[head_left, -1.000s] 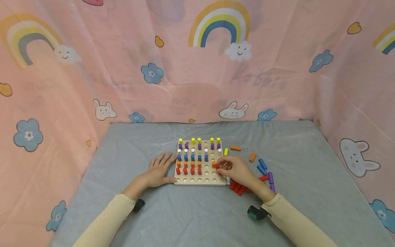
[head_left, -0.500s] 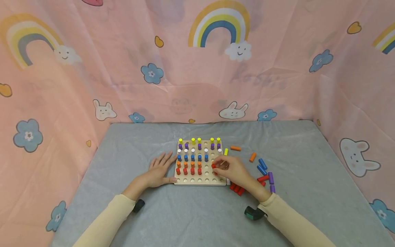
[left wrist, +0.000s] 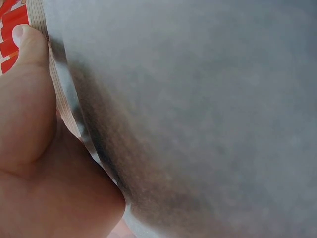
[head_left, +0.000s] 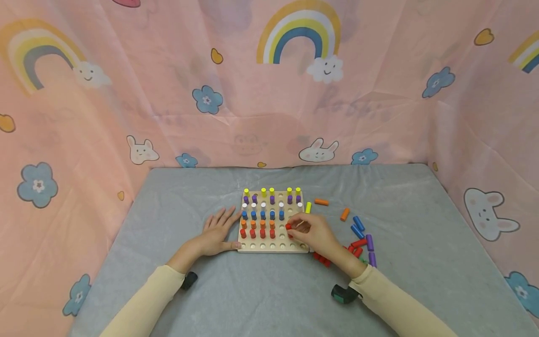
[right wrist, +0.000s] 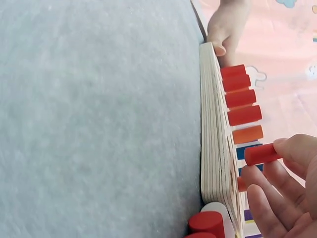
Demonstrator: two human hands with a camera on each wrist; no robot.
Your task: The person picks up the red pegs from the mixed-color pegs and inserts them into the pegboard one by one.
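The right grip [head_left: 316, 232] pinches a red peg [right wrist: 260, 154] above the wooden pegboard [head_left: 277, 249], which holds yellow, purple, white, blue, orange and red pegs [head_left: 263, 216]; the left grip [head_left: 214, 238], spread wide, touches its edge

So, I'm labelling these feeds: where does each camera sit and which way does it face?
Head: on the head, facing forward and down at the pegboard; left hand, right hand and sleeves show.
Left wrist: worn there, facing mostly grey cloth; left hand shows.
Right wrist: worn there, facing along the pegboard's side; both hands show.
Head and right wrist both show the pinched red peg.
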